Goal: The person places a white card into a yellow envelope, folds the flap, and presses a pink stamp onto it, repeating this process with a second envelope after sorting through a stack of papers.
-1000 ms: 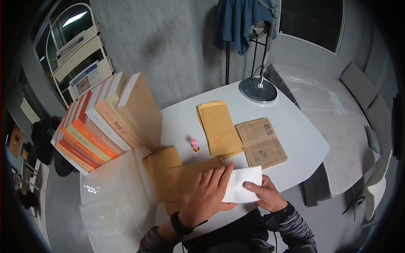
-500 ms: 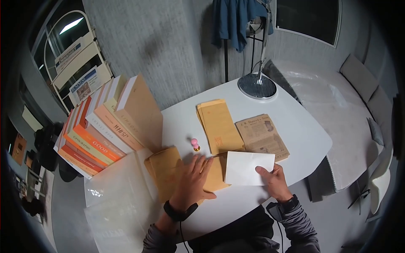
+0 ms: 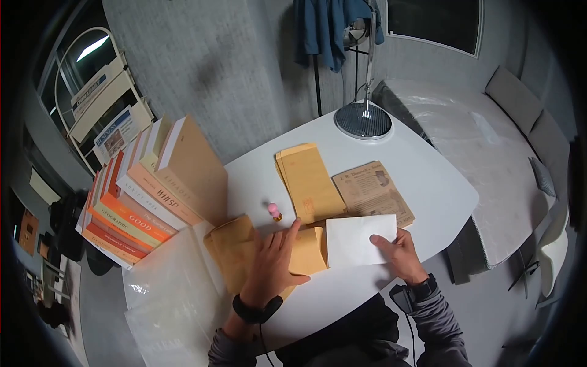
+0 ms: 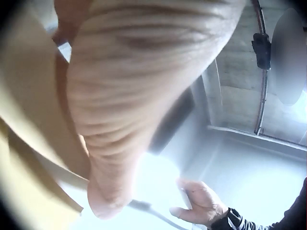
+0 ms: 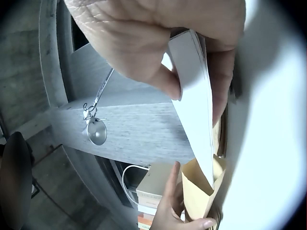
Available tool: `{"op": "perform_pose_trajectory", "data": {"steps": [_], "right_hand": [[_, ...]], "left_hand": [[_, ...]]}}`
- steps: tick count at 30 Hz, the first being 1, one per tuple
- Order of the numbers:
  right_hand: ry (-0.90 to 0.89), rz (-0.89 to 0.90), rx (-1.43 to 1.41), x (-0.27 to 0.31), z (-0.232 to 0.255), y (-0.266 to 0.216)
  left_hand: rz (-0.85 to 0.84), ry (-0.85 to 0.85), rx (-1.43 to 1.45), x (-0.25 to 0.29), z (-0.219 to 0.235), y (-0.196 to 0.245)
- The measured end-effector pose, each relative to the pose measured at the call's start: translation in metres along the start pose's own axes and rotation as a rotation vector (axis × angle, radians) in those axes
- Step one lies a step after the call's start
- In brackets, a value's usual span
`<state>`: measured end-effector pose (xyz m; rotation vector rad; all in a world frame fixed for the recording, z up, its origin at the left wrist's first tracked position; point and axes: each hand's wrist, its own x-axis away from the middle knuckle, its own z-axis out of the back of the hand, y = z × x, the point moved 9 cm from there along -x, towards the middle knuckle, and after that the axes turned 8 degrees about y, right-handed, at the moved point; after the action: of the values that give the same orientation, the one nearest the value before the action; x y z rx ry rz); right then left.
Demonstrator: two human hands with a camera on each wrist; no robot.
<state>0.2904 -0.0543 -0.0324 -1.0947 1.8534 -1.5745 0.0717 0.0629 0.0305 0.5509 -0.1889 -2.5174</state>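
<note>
A thin stack of white paper (image 3: 361,240) is pinched by my right hand (image 3: 406,254), thumb on top and fingers beneath. My left hand (image 3: 270,266) rests on a brown paper envelope (image 3: 310,251), fingers extended and thumb spread out to the right. In the right wrist view the envelope's mouth (image 5: 204,179) gapes, and the tip of the white paper (image 5: 194,91) overlaps it. Other brown envelopes (image 3: 231,235) lie under and left of my left hand, partly hidden by it.
A pink-handled stamp (image 3: 273,209) stands beyond my left hand. More envelopes (image 3: 309,183) and an old-looking printed paper (image 3: 374,189) lie farther back. A row of books (image 3: 153,189) stands left, beside clear plastic (image 3: 165,293). A lamp base (image 3: 362,120) is at the far edge.
My left hand has drawn back left from the white paper, baring the envelope's mouth. My right hand moved the paper right and away from me, then held nearly still.
</note>
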Motion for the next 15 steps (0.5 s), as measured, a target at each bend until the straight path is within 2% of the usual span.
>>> {"op": "perform_pose_trajectory", "data": {"steps": [8,15], "right_hand": [[-0.084,-0.043,0.068,-0.004,-0.003,0.0],[-0.155,-0.077,0.122,-0.005,-0.013,-0.005]], "left_hand": [[-0.013,0.038,0.046,-0.002,0.013,0.011],[-0.032,0.065,-0.046,-0.002,0.015,0.018]]}}
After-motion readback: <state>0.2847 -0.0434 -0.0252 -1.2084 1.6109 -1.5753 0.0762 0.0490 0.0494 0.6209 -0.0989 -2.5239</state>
